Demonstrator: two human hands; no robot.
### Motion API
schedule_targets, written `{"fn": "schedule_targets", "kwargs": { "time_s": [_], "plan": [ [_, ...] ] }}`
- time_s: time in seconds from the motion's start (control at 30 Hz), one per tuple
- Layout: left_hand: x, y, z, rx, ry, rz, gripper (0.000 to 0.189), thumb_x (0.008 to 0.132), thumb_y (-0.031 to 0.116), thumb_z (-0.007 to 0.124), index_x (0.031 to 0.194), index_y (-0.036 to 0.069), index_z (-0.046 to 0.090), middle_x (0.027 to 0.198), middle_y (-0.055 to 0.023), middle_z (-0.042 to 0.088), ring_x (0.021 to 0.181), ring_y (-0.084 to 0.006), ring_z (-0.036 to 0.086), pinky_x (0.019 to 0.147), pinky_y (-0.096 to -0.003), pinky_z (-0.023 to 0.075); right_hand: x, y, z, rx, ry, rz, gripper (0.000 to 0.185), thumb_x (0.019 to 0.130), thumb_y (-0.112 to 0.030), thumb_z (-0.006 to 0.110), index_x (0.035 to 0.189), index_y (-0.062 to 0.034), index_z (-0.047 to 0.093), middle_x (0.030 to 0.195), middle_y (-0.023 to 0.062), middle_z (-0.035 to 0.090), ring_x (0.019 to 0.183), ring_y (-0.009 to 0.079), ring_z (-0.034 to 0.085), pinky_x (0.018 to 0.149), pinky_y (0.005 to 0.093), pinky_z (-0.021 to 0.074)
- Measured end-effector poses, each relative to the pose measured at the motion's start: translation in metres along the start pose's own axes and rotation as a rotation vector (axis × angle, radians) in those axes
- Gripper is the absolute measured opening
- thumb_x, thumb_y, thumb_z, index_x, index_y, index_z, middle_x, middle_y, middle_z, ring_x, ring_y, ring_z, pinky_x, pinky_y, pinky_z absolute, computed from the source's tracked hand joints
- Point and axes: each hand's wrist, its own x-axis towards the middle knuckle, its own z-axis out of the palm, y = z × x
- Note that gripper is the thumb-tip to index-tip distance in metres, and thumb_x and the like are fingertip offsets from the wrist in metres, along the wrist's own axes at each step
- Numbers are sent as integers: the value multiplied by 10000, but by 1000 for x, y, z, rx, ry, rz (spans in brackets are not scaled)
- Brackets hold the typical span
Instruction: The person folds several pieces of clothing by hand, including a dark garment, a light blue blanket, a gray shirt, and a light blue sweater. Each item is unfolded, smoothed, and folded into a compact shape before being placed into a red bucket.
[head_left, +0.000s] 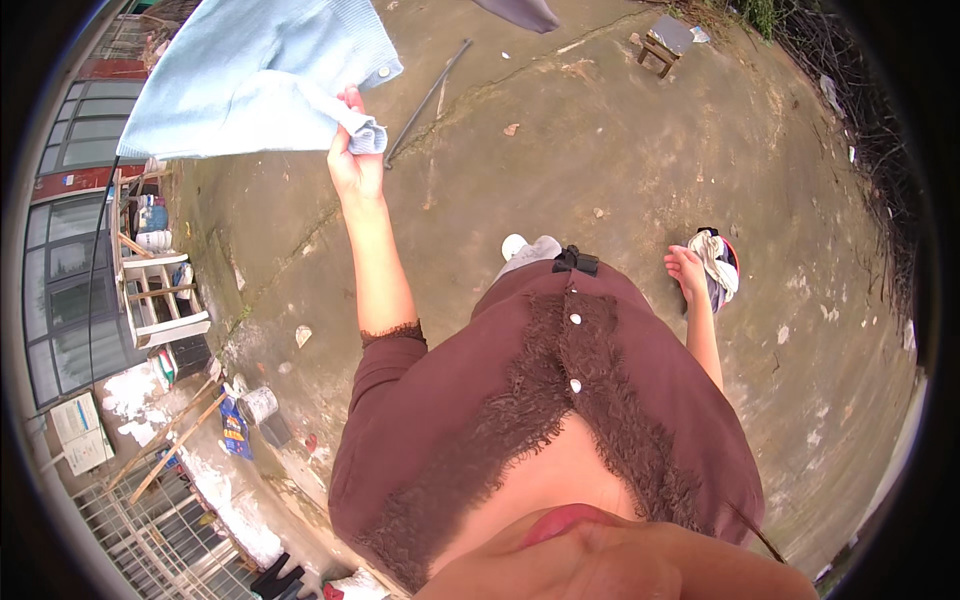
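A light blue knit cardigan (247, 82) with a white button spreads across the upper left. It hangs at the end of a dark cord (94, 292); how it is held up is out of view. My left hand (358, 169) is raised to it, thumb and fingers closed on a bunched light blue cuff. Down at my right side, my right hand (685, 268) has loosely bent fingers and nothing visible in it. Just beyond that hand stands a red tub (735, 259) heaped with white and dark clothes (712, 259).
A dark grey garment (525, 11) enters at the top. On the concrete ground (540, 172) lie a metal pole (427, 101) and scattered litter. A small wooden stool (664, 43) stands far off. Ladder-like frame (165, 296), buckets (259, 405) and window grille (161, 532) line the left.
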Motion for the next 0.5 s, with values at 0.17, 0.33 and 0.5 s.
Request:
{"fn": "schedule_targets", "kwargs": {
  "time_s": [0.17, 0.33, 0.5],
  "plan": [
    [-16, -7, 6, -312, -162, -182, 318, 972, 40, 459, 1273, -59, 480, 1170, -209, 551, 843, -233, 628, 664, -299, 610, 9, 63, -96, 76, 116, 139, 203, 955, -258, 593, 1062, -97, 656, 830, 37, 691, 647, 98, 621, 569, 229, 504],
    [-21, -23, 25, -140, -130, -81, 323, 967, 90, 485, 1266, -35, 496, 1007, -157, 548, 574, -152, 501, 450, -237, 472, 58, 14, -103, 25, -23, -56, 199, 962, -229, 587, 1069, -72, 649, 820, 39, 677, 644, 98, 611, 585, 223, 505],
    [-15, -18, 6, 248, -58, 60, 297, 976, 145, 482, 1244, 25, 526, 932, -109, 563, 494, -124, 428, 410, -219, 365, 86, -38, -99, -23, -189, -220, 208, 977, -226, 566, 1088, -68, 643, 855, 24, 674, 711, 87, 608, 645, 223, 498]
  ]
}}
